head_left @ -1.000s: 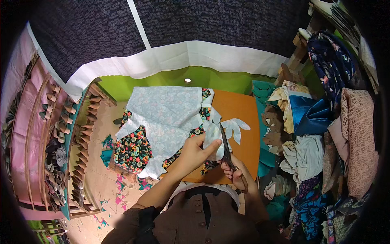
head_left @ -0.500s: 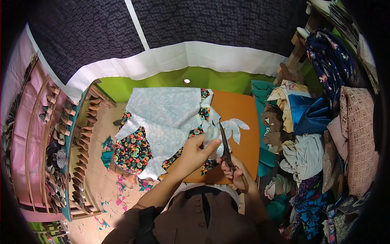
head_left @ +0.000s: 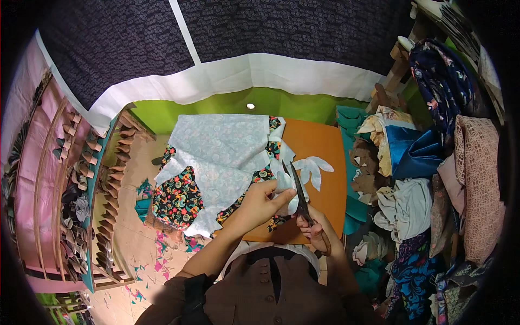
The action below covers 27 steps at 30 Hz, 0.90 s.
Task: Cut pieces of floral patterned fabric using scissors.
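Observation:
A piece of pale-backed fabric (head_left: 222,135) with a black floral print on its other side is spread over an orange-brown table (head_left: 325,206). My left hand (head_left: 262,203) pinches a folded white edge of this fabric between thumb and fingers. Dark metal scissors (head_left: 301,197) are in my right hand (head_left: 315,227), fingers wrapped round the handles. Their blades point away from me, parted, right beside the pinched edge. A white leaf-shaped scrap (head_left: 314,170) lies on the table just right of the blades. My left fingertips are partly hidden behind the hand.
Piles of folded cloth (head_left: 403,208) crowd the right side. On the left stands a wooden rack (head_left: 111,200) holding rows of pointed wooden pieces. Coloured scraps (head_left: 162,249) litter the floor. A dark patterned curtain (head_left: 281,38) with a white border hangs at the back.
The scissor blades have parted slightly more, and my left hand has barely shifted. The fabric on the table looks the same.

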### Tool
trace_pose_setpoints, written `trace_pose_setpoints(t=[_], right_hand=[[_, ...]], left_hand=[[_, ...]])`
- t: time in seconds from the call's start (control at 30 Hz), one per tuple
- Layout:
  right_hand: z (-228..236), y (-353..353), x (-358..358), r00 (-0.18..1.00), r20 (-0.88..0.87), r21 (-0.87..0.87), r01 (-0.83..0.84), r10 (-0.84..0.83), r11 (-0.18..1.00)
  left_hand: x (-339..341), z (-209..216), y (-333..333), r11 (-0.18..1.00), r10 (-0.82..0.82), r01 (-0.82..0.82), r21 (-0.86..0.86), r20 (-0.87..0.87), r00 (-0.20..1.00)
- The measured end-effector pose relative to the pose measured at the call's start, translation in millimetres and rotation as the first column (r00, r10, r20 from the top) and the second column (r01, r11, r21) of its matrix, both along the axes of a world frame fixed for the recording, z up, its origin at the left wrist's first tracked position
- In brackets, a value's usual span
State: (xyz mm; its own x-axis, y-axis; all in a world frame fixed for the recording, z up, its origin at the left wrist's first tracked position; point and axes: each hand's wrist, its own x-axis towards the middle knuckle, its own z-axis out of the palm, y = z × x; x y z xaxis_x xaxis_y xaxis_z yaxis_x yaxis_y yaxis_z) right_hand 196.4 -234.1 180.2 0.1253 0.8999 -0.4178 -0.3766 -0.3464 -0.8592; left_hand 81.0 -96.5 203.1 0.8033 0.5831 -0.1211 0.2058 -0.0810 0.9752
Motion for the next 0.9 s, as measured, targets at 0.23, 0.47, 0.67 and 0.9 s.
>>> trace_pose_setpoints(t=[0.23, 0.47, 0.67, 0.9], right_hand=[[15, -8, -2, 0.99, 0.141, 0.106, -0.006, -0.009, 0.994], [-14, -11, 6, 0.996, 0.061, 0.249, 0.044, -0.061, 0.968], [-73, -8, 18, 0.716, 0.643, 0.284, 0.107, -0.272, 0.953], [-80, -9, 13, 0.504, 0.863, -0.123, 0.207, 0.002, 0.971]], left_hand=[[1, 0, -3, 0.996, -0.026, 0.024, -0.09, -0.018, 1.0], [-1, -12, 4, 0.919, 0.033, 0.006, -0.393, 0.093, 0.995], [-1, -24, 7, 0.674, 0.109, 0.078, -0.735, 0.203, 0.973], [-18, -47, 17, 0.694, 0.11, -0.011, -0.719, 0.091, 0.99]])
